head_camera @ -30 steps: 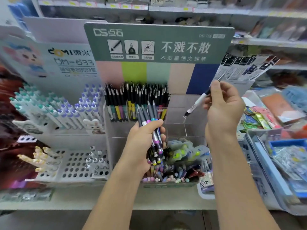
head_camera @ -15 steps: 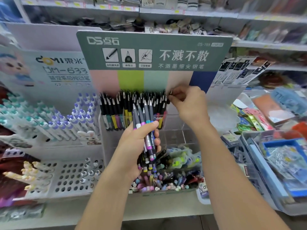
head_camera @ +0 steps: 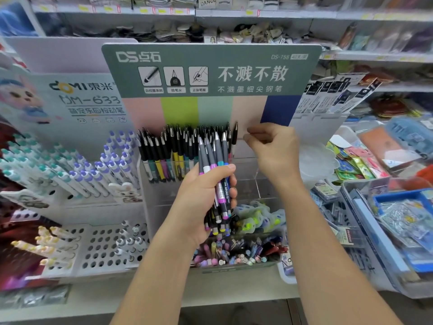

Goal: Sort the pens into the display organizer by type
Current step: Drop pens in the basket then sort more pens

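The left hand (head_camera: 206,195) grips a bundle of grey-barrelled colour-banded pens (head_camera: 216,174) before the clear acrylic display organizer (head_camera: 255,181). The right hand (head_camera: 273,148), fingers loosely curled, holds nothing beside the black-capped upright pens (head_camera: 187,146). Recommended: insert pens singly, tips aligned, matching type.

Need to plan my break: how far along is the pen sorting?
Partly done. A row of standing pens fills the clear organizer. The left hand grips a bundle of pens; the right hand is empty beside the row. Loose pens remain below.
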